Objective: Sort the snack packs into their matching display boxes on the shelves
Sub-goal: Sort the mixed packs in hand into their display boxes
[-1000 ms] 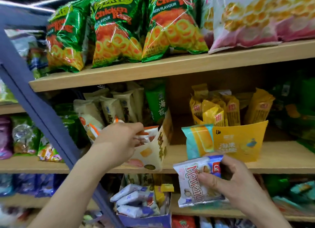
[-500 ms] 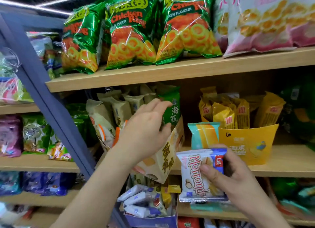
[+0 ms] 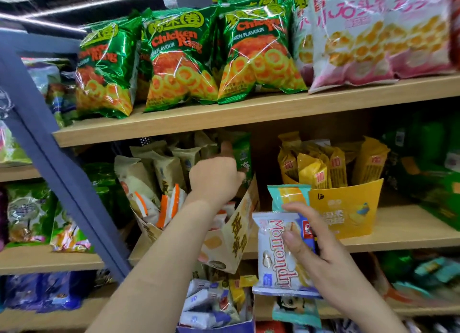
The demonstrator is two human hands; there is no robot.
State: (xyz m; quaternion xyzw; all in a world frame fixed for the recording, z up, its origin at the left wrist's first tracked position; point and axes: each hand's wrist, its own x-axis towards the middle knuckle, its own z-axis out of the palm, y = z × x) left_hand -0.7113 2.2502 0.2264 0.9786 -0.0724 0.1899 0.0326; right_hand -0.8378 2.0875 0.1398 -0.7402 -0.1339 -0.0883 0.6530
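Left grip reaches the green pack in the cream box; whether it holds, I cannot tell. Right grip pinches a white pack.

Three green bags (front row), two hands

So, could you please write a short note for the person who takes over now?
Left hand: reaches into the cream display box, at a green pack; grip unclear.
Right hand: holds the white pack.
Done: yellow box already holds yellow packs.
Left: green pack looks misplaced among cream packs; white pack probably belongs in the blue box below.
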